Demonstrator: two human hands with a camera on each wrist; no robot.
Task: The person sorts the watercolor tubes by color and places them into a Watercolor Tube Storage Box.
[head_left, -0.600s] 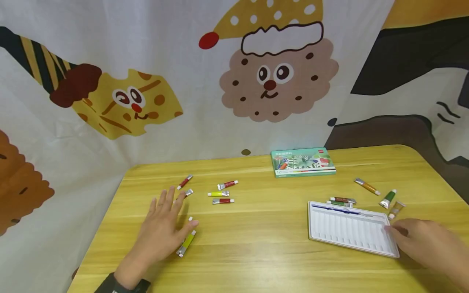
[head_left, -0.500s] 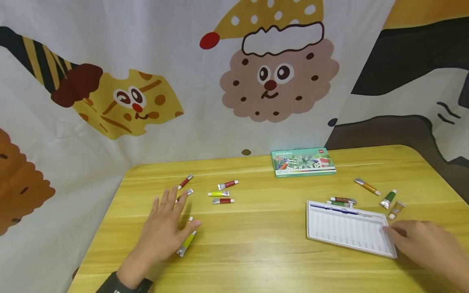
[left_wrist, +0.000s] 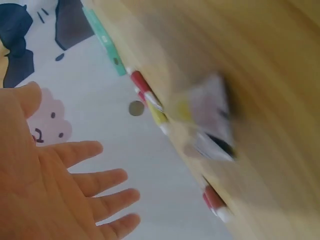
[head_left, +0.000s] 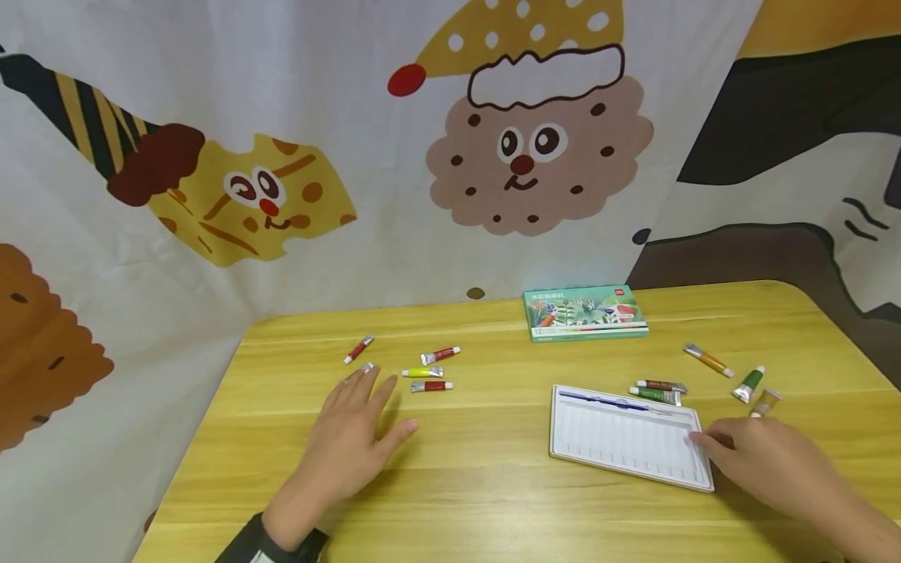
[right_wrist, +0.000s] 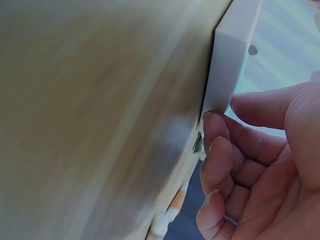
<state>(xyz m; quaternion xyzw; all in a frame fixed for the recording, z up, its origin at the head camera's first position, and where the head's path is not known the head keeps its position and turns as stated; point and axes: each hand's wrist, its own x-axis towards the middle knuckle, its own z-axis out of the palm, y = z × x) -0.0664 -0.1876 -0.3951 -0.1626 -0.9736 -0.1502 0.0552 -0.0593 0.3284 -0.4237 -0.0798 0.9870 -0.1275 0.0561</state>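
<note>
My right hand (head_left: pixel 774 469) pinches the right end of a white slotted tray (head_left: pixel 622 450), thumb on the top and fingers along the side in the right wrist view. A blue-handled paintbrush (head_left: pixel 604 401) lies in the tray's upper groove; the long slots below it hold nothing. Over the left side of the table, my left hand (head_left: pixel 348 450) is spread palm down with nothing in it. Its fingertips overlap a silver tube end (head_left: pixel 367 366). In the left wrist view, blurred silver paint tubes (left_wrist: pixel 207 107) lie on the table beyond the fingers.
Near the left hand lie a red paint tube (head_left: pixel 359 349), a yellow one (head_left: pixel 423 373) and two more reds. Behind the tray stands a teal paint box (head_left: pixel 586 314) by the curtain (head_left: pixel 394 258). Several tubes, including a green one (head_left: pixel 748 385), lie right of the tray.
My right hand has slid the tray to the left, with the brush in it. The left hand has shifted right and now covers the yellow tubes that showed beside its thumb.
</note>
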